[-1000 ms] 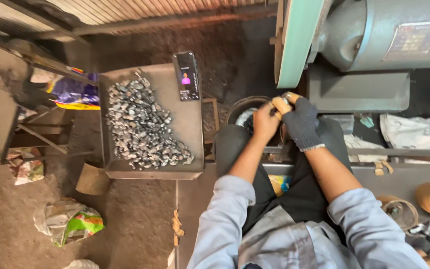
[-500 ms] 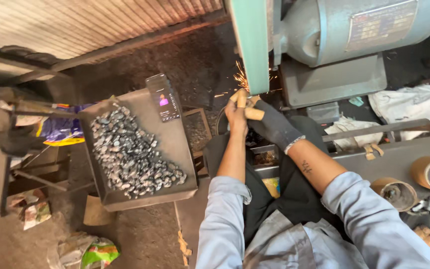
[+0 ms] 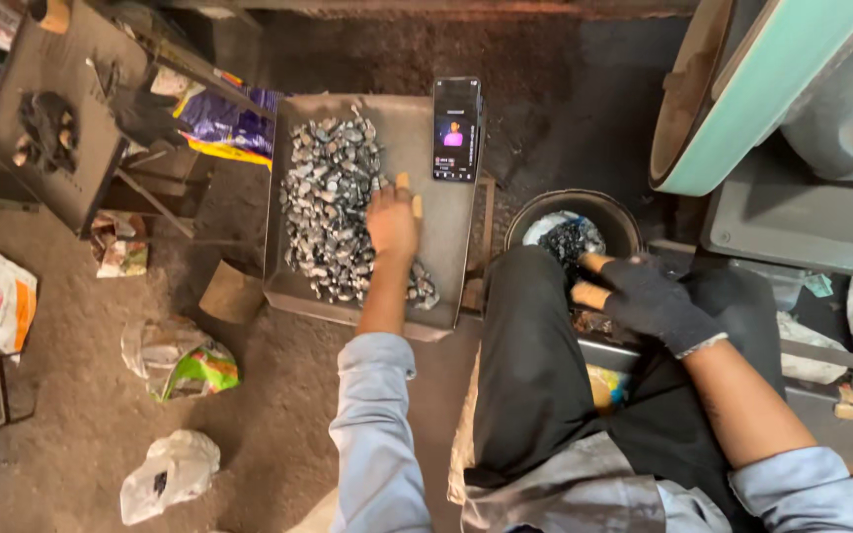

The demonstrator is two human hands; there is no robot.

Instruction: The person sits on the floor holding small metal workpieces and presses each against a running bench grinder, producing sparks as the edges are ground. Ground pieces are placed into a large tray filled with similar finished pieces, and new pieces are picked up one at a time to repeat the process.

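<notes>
Head view, left hand [image 3: 393, 222] on tray [image 3: 417, 133], lengthwise away

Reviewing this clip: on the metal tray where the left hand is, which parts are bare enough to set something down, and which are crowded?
On the tray, bare metal shows between the pile of small metal pieces and the phone, and down the right side below the phone. The left hand lies at the pile's right edge. The tray's left half is crowded. The gloved right hand is at the dark bowl.

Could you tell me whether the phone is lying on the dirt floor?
No, the phone rests on the far right corner of the metal tray, beside the heap of small metal pieces.
</notes>
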